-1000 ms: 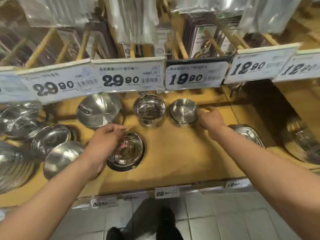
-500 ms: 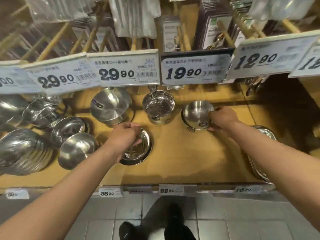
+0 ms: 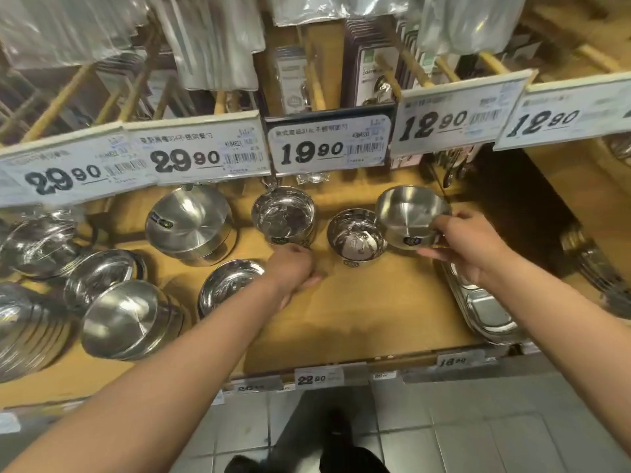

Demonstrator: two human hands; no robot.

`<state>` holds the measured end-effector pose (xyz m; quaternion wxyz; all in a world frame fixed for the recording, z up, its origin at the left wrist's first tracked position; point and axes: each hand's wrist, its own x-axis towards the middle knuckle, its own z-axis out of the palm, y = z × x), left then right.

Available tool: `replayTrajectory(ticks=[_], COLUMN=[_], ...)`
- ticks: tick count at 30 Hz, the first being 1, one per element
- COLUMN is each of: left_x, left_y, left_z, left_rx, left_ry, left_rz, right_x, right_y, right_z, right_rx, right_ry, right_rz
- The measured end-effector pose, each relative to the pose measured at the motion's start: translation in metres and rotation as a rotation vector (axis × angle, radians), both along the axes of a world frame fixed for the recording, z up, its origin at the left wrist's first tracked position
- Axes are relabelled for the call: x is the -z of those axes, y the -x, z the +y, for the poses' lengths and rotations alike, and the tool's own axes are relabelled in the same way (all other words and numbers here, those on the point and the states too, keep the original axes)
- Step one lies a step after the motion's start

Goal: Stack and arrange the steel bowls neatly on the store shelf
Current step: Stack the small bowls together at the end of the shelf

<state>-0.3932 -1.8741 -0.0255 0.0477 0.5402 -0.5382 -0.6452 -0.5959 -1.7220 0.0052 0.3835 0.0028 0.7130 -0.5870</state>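
Head view: the wooden shelf (image 3: 358,319) has a broad bare stretch in its middle and front, running from the left forearm across to the steel tray (image 3: 485,312) at the right edge. The front lip carries small price tags (image 3: 316,378); above, a row of large price cards (image 3: 329,145) overhangs the back of the shelf, leaving only a low gap over the rear bowls.

The right hand (image 3: 467,247) grips a steel bowl (image 3: 408,216) by its near side, fingers curled round the wall — the bowl is lifted and tilted, its rim overlapping the right edge of a smaller shiny bowl (image 3: 356,237) that stands on the shelf. Left of that stands a deeper bowl (image 3: 283,215), and further left an upturned bowl (image 3: 191,227).

The left hand (image 3: 293,271) holds nothing, fingers loosely bent, hovering near the shelf just in front of the deeper bowl, beside a shallow dish (image 3: 225,285). Further bowls crowd the left end (image 3: 119,319).
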Motion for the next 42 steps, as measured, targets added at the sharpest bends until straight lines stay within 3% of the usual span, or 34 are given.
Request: replayTrajectory(ticks=[4,12,17,21,25,33,42], left_x=[0.014,0.025,0.018,0.009,0.014,0.005,-0.016], left_y=[0.035,0.042,0.007,-0.005,-0.008,-0.01,-0.044], left_z=[0.012,0.014,-0.022,-0.054,-0.068,-0.071,0.002], left_rx=[0.018,-0.062,-0.375,-0.486,-0.383,-0.353,-0.289], left_ry=[-0.083,0.001,0.032,0.089,0.073,0.032,-0.1], left_rz=[0.03,0.003,0.058,0.03,-0.044,0.025,0.111], right_x=[-0.009,0.005,0.011,0.01,0.011,0.008,-0.019], right_y=[-0.001,-0.005,-0.01,-0.018,-0.025,-0.028,-0.034], right_z=[0.03,0.066,0.062,0.047,0.036,0.038,0.044], right_rx=[0.027,0.044,0.048,0.016,-0.019,-0.014,0.017], right_ry=[-0.023,-0.055,-0.045,-0.009,-0.001,0.007,0.023], right_rz=[-0.027,-0.056,-0.061,-0.083,-0.085,-0.106,-0.108])
